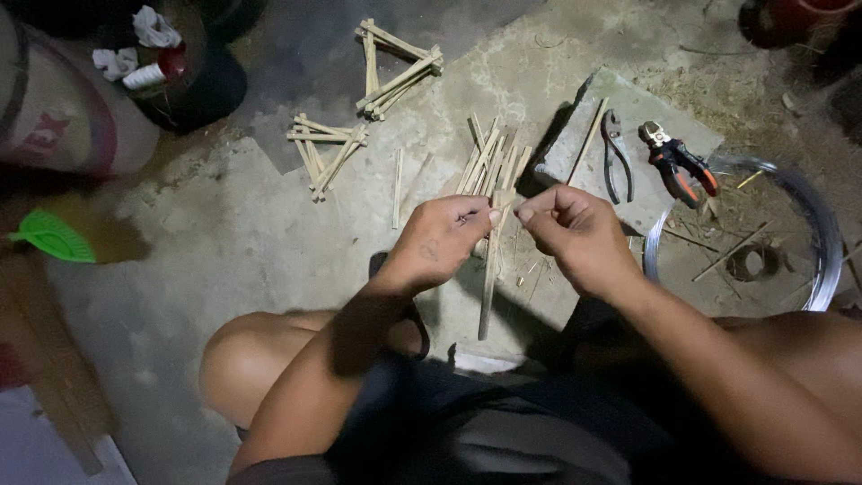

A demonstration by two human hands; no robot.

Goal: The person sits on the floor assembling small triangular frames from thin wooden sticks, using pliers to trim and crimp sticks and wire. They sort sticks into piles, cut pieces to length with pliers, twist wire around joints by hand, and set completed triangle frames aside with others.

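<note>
In the head view, a thin bamboo stick is held upright at frame centre, pinched near its top by the left hand and the right hand, whose fingertips are closed together on it. A loose pile of sticks is seen at 12 o'clock of the hands on the concrete floor. Two tied stick frames lie at 11 o'clock. Grey pliers and orange-handled cutters rest on a stone slab at 1 o'clock, beside a wire coil.

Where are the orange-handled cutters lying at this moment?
In the head view, the orange-handled cutters lie upper right on the grey slab, beside the dark pliers.
</note>
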